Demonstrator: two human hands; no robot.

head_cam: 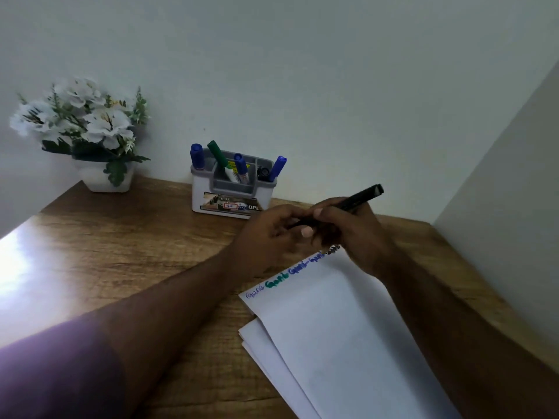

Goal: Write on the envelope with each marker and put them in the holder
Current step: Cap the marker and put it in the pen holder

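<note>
- Right hand (354, 234) curled around the barrel of the black marker (354, 201), above the far end of the envelope (332, 328); left hand (281, 231) pinching the lower end of the same marker, probably at the cap, though hidden by the fingers.
- Likely light and stiff, with a smooth plastic barrel, a little slippery; best taken at the middle of the barrel, away from the inky tip.
- Slim, dark and glossy, tilted, with the rear end pointing up and to the right.
- Just below: white envelope lying flat on other white sheets, thin and easy to slide, so better pressed down when writing. Short words along its far edge in pale blue, green, blue and black.
- Further away, near the wall: white and grey holder (230, 192) with blue markers and one green marker (219, 155) standing inside, and something black in the right compartment.
- Wooden desk (121, 252) under everything; pot of white flowers (87, 128) at the far left corner.
</note>
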